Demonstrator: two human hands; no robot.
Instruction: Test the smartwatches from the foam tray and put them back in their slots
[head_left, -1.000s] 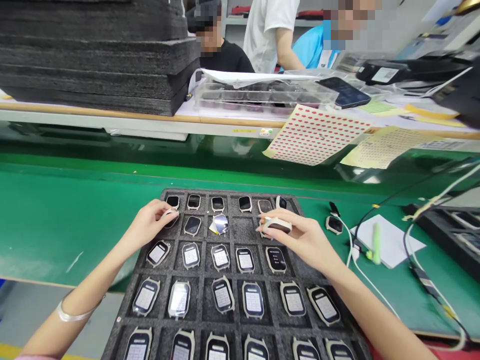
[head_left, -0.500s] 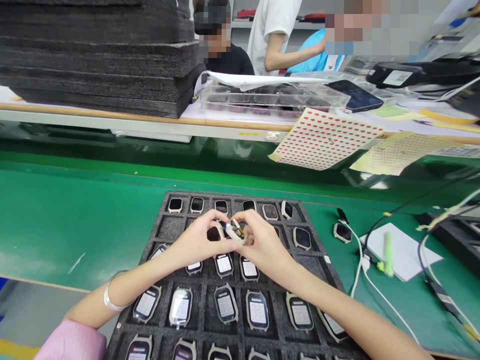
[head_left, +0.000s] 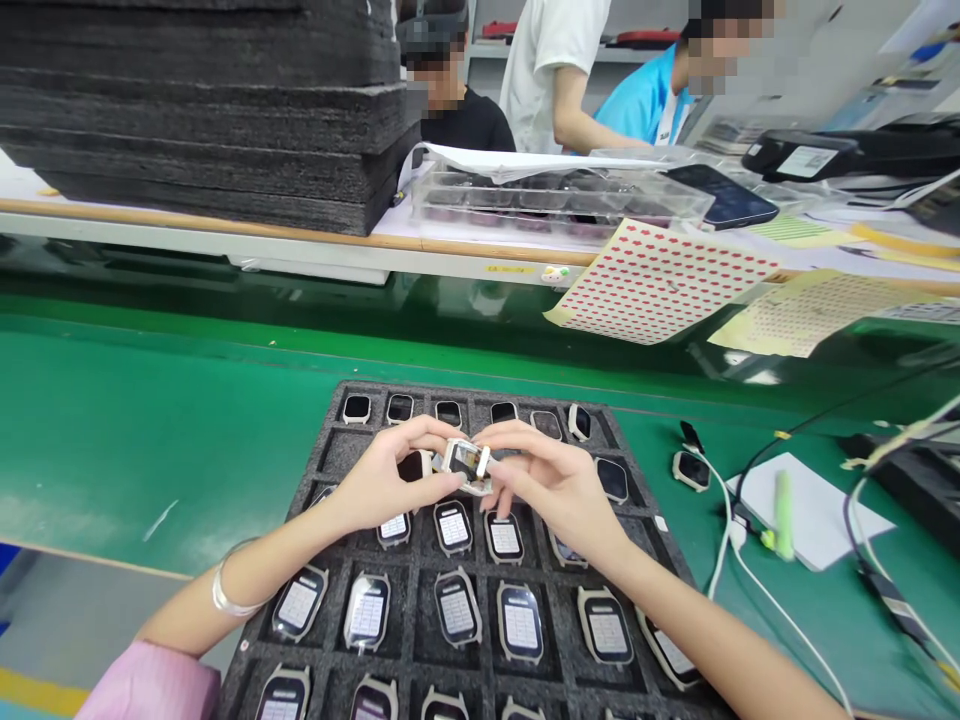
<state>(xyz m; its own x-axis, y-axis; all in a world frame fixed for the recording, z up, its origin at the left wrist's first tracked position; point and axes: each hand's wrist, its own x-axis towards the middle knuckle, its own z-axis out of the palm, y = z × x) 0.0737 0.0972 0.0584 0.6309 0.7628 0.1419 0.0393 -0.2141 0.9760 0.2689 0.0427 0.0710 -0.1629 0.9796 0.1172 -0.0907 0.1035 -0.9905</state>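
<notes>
Above the tray, a light-coloured watch case [head_left: 469, 466] is held up between both hands, its inside partly showing. My left hand [head_left: 397, 468] grips its left side, thumb along the lower edge. My right hand [head_left: 551, 478] pinches at its right side, where a small pale part [head_left: 484, 460] stands up from the case; what that part is I cannot make out. Beneath them lies a black foam tray [head_left: 409, 610] with smartwatches in its compartments. Several have lit screens, such as the smartwatch [head_left: 519, 620] below my hands; those in the back row are dark.
Right of the tray lie a strapped watch [head_left: 691, 470], white cables [head_left: 721, 540] and a white pad [head_left: 814, 510] with a green pen-like object [head_left: 783, 515]. On the shelf ahead stand stacked black foam sheets [head_left: 195, 120] and clear plastic trays [head_left: 555, 195]. Co-workers are behind it.
The watch case has turned so its open inside faces me more. My right hand has shifted right, its fingers opening out a little. The view has moved slightly.
</notes>
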